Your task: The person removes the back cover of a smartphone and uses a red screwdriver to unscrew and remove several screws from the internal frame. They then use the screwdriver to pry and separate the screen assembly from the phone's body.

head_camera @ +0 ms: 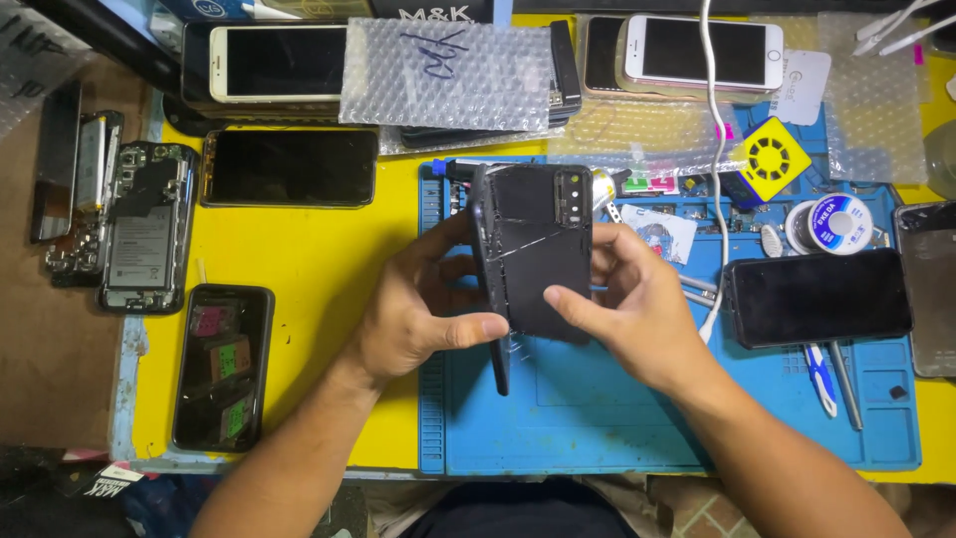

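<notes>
My two hands hold a black phone with a cracked back cover above a blue work mat. The phone stands on its long side, tilted, with the camera block at the top. My left hand grips its left edge, thumb pressed against the lower back. My right hand holds the right side, thumb on the lower part of the cracked cover. The cover seems to stand slightly off the body along the left edge.
A dark phone lies on the mat at the right, beside a solder spool, tweezers and a white cable. On the yellow surface lie several phones, an opened phone at far left, and bubble wrap at the top.
</notes>
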